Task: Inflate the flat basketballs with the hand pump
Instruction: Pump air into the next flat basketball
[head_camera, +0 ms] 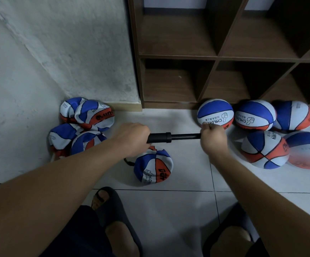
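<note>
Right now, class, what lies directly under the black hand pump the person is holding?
Under the hand pump, gripped by the left hand and right hand, lies a crumpled flat basketball on the white tiled floor. The left hand covers where the hose joins the pump.

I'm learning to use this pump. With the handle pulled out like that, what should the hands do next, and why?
Probably push the right hand toward the left hand: the pump rod is extended, and the flat ball on its hose looks crumpled.
</note>
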Tool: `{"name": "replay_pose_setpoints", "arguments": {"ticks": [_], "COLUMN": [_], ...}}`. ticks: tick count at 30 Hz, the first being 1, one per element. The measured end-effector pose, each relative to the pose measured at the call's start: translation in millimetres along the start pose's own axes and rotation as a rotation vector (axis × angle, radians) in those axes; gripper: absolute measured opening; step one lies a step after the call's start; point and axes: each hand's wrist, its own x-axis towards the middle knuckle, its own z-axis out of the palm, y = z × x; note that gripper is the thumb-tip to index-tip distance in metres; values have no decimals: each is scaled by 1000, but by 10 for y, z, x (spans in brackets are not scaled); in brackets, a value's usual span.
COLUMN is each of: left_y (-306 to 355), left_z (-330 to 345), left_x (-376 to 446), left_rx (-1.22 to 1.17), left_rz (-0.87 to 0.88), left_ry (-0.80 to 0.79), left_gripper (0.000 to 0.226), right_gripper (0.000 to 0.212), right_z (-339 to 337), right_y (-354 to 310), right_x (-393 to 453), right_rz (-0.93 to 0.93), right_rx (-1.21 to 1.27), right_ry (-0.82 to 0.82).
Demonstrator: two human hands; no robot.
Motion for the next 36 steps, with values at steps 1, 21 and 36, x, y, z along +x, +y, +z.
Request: {"name": "replay_pose_setpoints", "arguments": {"ticks": [1, 21, 36], "left_y": [30, 16, 55], "left_z": [4, 13, 17], "left_x": [3, 35, 13], "left_rx": [13, -67, -4], "left_rz": [2, 55, 34], "left_ry": [6, 10, -20], "left_gripper": [23, 26, 18], "right_gripper": [36, 44, 43], "right_z": [77, 176, 278], "right_y": [-28, -139, -182], "right_x": [-97, -162, -303], "right_rz": [-6, -26, -67], "right_rx": [5, 19, -4], "right_ry": [26, -159, -62]}}
